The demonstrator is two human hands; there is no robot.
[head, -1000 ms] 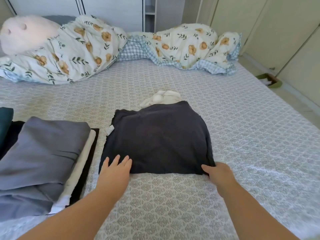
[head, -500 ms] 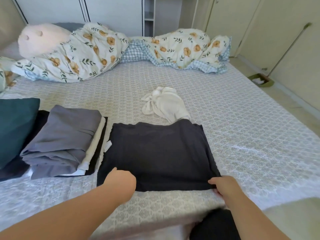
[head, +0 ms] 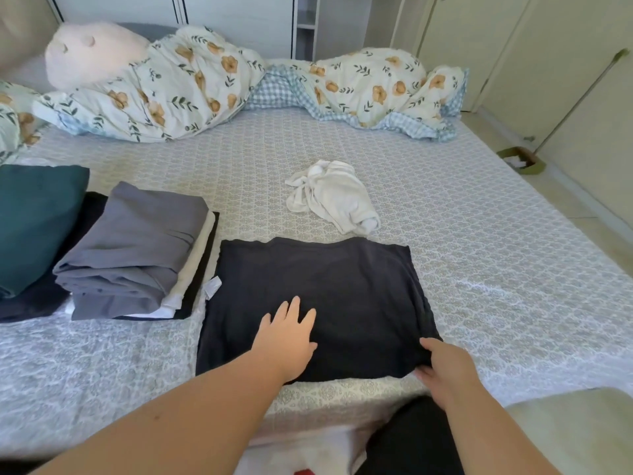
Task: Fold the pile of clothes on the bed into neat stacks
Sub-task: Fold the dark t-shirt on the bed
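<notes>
A dark navy garment [head: 325,293], folded into a rectangle, lies flat near the bed's front edge. My left hand [head: 286,337] rests flat on its near middle with the fingers straight. My right hand [head: 445,366] pinches the garment's near right corner. Just behind the navy piece lies a crumpled white garment [head: 334,195]. To the left stands a stack of folded clothes with a grey piece [head: 133,248] on top, over white and black layers. Further left is a folded dark teal piece [head: 32,217] on another dark one.
A rumpled floral duvet [head: 205,87] and a pink plush toy [head: 92,54] lie along the head of the bed [head: 496,262]. Wardrobe doors and a green dustpan [head: 520,161] with a long handle stand on the floor at the right.
My left hand has slid from the garment's near left corner onto its middle and lies flat. The view has pulled back, showing the bed's front edge. My right hand stays at the right corner.
</notes>
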